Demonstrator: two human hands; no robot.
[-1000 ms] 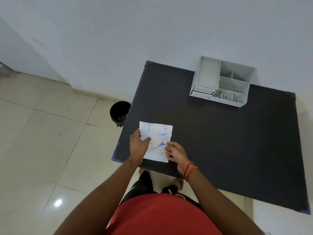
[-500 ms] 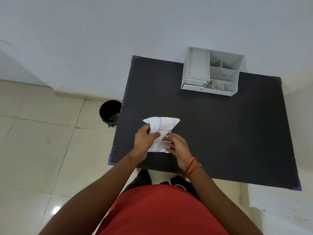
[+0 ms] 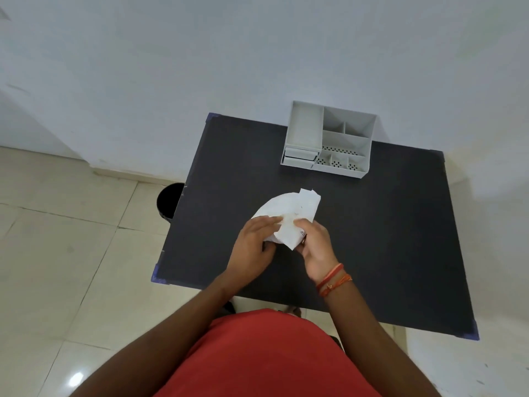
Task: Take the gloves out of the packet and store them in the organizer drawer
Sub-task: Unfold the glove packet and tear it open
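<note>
Pale blue wall and cream floor tiles frame a black table (image 3: pixel 386 253) whose corners carry blue tape. Both hands are raised above the near left part of that table, and the white packet (image 3: pixel 289 213) sits between them, lifted clear of the surface. It bulges into a rounded shape, with a flat flap sticking up at its far right corner, beyond the fingertips of both hands.

On the packet's left side, the left hand (image 3: pixel 254 245) has its fingers curled over the near edge, pinching the paper. From the right, the right hand (image 3: pixel 315 245) clamps the packet's lower corner between thumb and fingers; a small bit of print shows just beside that thumb. Orange thread bands (image 3: pixel 333 279) circle the right wrist. The two hands almost meet, with only the packet's folded lower corner between them.

Well beyond the hands, toward the wall and a little to the right, stands the grey organizer (image 3: pixel 329 138). Its drawer (image 3: pixel 299 157) sits at the lower left of its front, pushed in. A black bin (image 3: pixel 169 200) stands on the floor to the left of the left hand, partly hidden by the table edge. Close to the camera is a red shirt (image 3: pixel 266 356).
</note>
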